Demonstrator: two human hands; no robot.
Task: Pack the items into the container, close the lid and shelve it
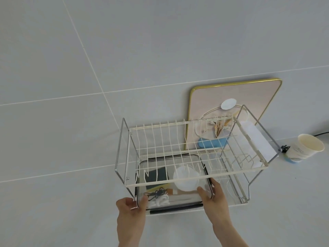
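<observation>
A clear plastic container (179, 202) with a black-trimmed lid sits on the lower shelf of a white wire rack (178, 150). Its lid is on. Through it I see a white round pad, a dark sponge, a black cord and white cotton. My left hand (131, 207) grips the container's front left corner. My right hand (211, 195) holds its right side, thumb on the lid.
The rack's upper wire shelf overhangs the container. A pink tray with a gold rim (249, 97) leans on the wall behind. A blue dish (211, 142) stands behind the rack. A paper cup (306, 147) and a black clip (284, 148) lie to the right.
</observation>
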